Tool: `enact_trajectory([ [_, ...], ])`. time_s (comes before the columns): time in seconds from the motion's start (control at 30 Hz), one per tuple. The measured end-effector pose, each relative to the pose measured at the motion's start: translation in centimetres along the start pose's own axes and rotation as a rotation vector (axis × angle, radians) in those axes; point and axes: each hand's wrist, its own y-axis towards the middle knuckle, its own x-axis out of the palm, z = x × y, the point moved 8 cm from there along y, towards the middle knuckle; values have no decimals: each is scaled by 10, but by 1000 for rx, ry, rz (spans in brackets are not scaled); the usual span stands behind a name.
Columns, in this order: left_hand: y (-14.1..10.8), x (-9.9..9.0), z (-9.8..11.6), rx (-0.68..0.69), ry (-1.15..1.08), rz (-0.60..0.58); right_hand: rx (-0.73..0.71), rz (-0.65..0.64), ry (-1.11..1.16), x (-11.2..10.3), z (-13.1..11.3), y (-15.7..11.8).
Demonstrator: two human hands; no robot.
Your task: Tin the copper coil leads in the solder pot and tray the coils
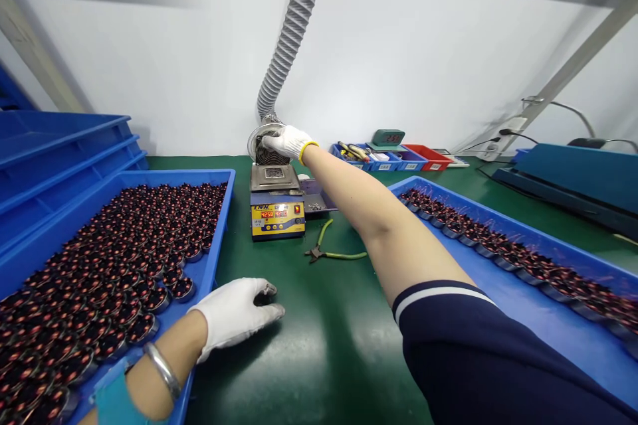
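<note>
My left hand (240, 315), in a white glove, hovers over the green bench beside the left tray. Its thumb and fingers are apart with nothing between them. My right hand (288, 143), in a white knitted glove with a yellow cuff, reaches far forward to the round metal fume hood (272, 158). Its fingers are closed at a dark shape above the yellow-and-blue solder pot (278, 220), whose red digits are lit. What they grip is too small and partly hidden to name. Green-handled cutters (343, 255) lie open on the bench (309, 325).
At left, a blue tray (225, 212) holds many round copper-wound parts (144, 265), beside stacked blue trays (64, 139). Another blue tray (463, 312) with rows of wired parts stands at right. Small bins (389, 165) and a clock (389, 138) are at the wall. A grey hose (294, 26) rises from the hood.
</note>
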Motion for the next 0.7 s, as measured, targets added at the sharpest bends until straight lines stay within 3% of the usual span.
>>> enact_trajectory([
  [0.1,0,0,1,18,3,3,-73,-35,233,-12,2,-23],
  [0.27,1,0,1,42,7,12,-233,-238,617,-15,11,-88],
  [0.53,4,5,-1,64,11,10,-214,-306,660,-37,43,-182],
  [0.7,5,3,-10,107,-1,131,-178,-280,702,-54,68,-223],
])
